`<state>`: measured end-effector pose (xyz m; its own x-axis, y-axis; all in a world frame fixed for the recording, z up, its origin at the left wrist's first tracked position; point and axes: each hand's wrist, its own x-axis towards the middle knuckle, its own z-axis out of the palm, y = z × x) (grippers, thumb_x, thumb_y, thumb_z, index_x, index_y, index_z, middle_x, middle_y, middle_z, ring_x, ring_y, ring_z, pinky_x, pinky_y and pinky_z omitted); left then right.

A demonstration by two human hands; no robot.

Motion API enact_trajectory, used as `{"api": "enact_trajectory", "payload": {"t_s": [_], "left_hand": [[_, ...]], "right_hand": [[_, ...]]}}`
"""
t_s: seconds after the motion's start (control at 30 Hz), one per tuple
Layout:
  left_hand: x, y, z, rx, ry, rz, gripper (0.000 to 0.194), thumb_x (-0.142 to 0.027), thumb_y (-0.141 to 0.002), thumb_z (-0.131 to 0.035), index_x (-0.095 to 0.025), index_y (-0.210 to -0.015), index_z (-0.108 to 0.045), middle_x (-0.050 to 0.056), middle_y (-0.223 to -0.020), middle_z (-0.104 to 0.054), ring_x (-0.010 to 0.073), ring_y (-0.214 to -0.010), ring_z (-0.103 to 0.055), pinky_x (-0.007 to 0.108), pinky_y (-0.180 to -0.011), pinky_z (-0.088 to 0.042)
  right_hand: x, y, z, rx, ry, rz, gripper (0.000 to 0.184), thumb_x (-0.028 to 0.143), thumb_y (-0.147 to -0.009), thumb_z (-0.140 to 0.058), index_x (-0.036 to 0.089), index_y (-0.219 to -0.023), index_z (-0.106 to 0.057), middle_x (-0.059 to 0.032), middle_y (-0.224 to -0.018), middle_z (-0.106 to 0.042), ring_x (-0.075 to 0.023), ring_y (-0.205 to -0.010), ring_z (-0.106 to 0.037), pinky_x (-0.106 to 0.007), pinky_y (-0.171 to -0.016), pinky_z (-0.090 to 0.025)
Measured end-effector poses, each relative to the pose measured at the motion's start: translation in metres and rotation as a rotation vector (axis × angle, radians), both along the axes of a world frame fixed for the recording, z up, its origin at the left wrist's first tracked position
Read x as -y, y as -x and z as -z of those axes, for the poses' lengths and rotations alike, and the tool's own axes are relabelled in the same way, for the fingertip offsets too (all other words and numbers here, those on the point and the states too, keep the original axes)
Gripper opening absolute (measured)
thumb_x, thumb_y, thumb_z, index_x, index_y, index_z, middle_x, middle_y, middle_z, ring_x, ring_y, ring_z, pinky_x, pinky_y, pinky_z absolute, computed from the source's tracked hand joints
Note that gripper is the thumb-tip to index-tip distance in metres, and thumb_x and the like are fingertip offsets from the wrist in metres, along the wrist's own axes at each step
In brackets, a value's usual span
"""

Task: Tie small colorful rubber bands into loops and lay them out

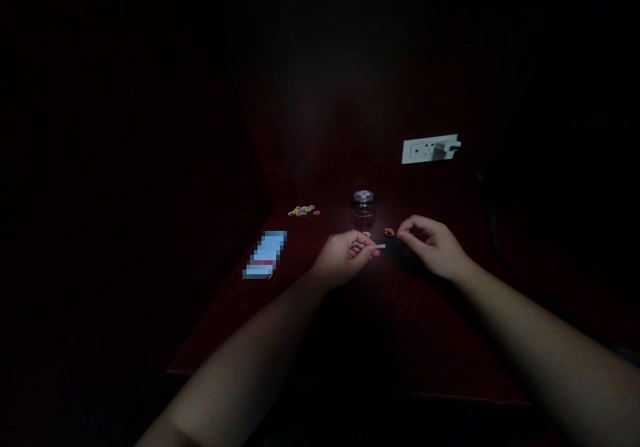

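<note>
My left hand [347, 255] is closed in a pinch on a small pale pink hair tie [381, 246], which juts out to the right of the fingertips as a short strip. Just behind that hand, a pink ring [367, 234] lies on the table, partly covered by the fingers. To the right, my right hand [433, 241] has its thumb and forefinger pressed together; whether anything sits between them is too small to make out. Close to these fingertips are reddish hair ties [389, 232] on the table.
A clear lidded jar [363, 205] stands behind the hands. Several coloured hair ties [303, 211] lie in a loose pile at the back left of the dark red table [225, 340]. A blurred-out phone-like slab [265, 255] rests near the left edge. A wall socket [430, 149] holds a white plug.
</note>
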<state>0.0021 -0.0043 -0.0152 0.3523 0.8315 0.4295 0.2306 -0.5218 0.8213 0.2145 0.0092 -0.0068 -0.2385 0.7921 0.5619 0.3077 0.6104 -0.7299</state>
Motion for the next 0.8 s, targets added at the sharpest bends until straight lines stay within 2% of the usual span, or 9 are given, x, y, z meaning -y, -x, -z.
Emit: {"api": "enact_trajectory", "payload": {"t_s": [0.07, 0.13, 0.23, 0.3, 0.4, 0.57, 0.67, 0.8], "left_hand": [[0.000, 0.000, 0.000, 0.034, 0.006, -0.016, 0.016, -0.025, -0.080, -0.061, -0.010, -0.086, -0.063, 0.010, -0.083, -0.072, 0.0136, -0.072, -0.067, 0.025, -0.066, -0.054], [0.000, -0.001, -0.001, 0.041, 0.008, -0.015, 0.015, -0.025, -0.080, -0.062, -0.011, -0.086, -0.063, 0.010, -0.082, -0.072, 0.0130, -0.070, -0.067, 0.024, -0.065, -0.054], [0.003, -0.003, -0.003, 0.006, 0.011, -0.010, 0.015, -0.024, -0.080, -0.062, -0.011, -0.084, -0.064, 0.009, -0.080, -0.072, 0.0119, -0.068, -0.066, 0.022, -0.063, -0.053], [0.004, -0.005, -0.004, -0.011, 0.010, -0.014, 0.014, -0.024, -0.079, -0.061, -0.010, -0.083, -0.065, 0.008, -0.080, -0.072, 0.0114, -0.066, -0.066, 0.022, -0.063, -0.052], [0.004, -0.005, -0.004, -0.008, 0.014, 0.022, 0.014, -0.023, -0.080, -0.061, -0.011, -0.085, -0.064, 0.008, -0.082, -0.072, 0.0117, -0.068, -0.066, 0.022, -0.064, -0.053], [0.003, -0.005, -0.002, -0.006, 0.020, 0.060, 0.012, -0.022, -0.080, -0.060, -0.011, -0.085, -0.063, 0.009, -0.083, -0.072, 0.0122, -0.070, -0.067, 0.023, -0.065, -0.053], [0.003, -0.005, -0.001, 0.001, 0.030, 0.048, 0.013, -0.022, -0.080, -0.061, -0.011, -0.086, -0.063, 0.009, -0.082, -0.072, 0.0121, -0.069, -0.067, 0.023, -0.064, -0.053], [0.001, -0.004, 0.000, 0.011, 0.026, 0.030, 0.016, -0.024, -0.080, -0.061, -0.010, -0.086, -0.064, 0.010, -0.083, -0.072, 0.0116, -0.068, -0.066, 0.023, -0.064, -0.052]], "right_hand": [[-0.001, -0.002, -0.001, -0.112, 0.031, 0.028, 0.024, 0.040, -0.080, -0.062, 0.017, -0.075, -0.057, -0.0017, -0.066, -0.059, -0.0126, -0.055, -0.052, -0.025, -0.051, -0.041], [0.001, -0.001, 0.000, -0.140, 0.070, -0.015, 0.025, 0.041, -0.077, -0.066, 0.018, -0.079, -0.058, -0.0011, -0.066, -0.058, -0.0120, -0.054, -0.052, -0.024, -0.051, -0.041], [0.008, 0.009, 0.002, -0.037, 0.113, -0.174, 0.027, 0.040, -0.074, -0.070, 0.018, -0.085, -0.060, -0.0006, -0.068, -0.058, -0.0112, -0.055, -0.049, -0.024, -0.050, -0.040], [0.012, 0.016, 0.004, 0.039, 0.126, -0.210, 0.024, 0.039, -0.077, -0.068, 0.017, -0.078, -0.060, 0.0000, -0.064, -0.056, -0.0111, -0.055, -0.049, -0.024, -0.051, -0.039], [0.014, 0.018, 0.004, 0.061, 0.136, -0.192, 0.026, 0.041, -0.084, -0.060, 0.016, -0.075, -0.060, -0.0001, -0.062, -0.056, -0.0117, -0.055, -0.050, -0.025, -0.051, -0.039], [0.011, 0.011, 0.001, 0.040, 0.165, -0.216, 0.029, 0.043, -0.084, -0.059, 0.016, -0.073, -0.060, -0.0001, -0.060, -0.056, -0.0121, -0.054, -0.051, -0.025, -0.053, -0.039], [0.009, 0.008, 0.002, -0.021, 0.200, -0.229, 0.033, 0.046, -0.083, -0.060, 0.017, -0.068, -0.057, 0.0005, -0.057, -0.055, -0.0118, -0.052, -0.051, -0.025, -0.052, -0.040], [0.004, 0.004, 0.003, -0.180, 0.206, -0.155, 0.036, 0.048, -0.082, -0.059, 0.018, -0.065, -0.053, 0.0013, -0.054, -0.053, -0.0112, -0.048, -0.050, -0.024, -0.050, -0.039]]}}
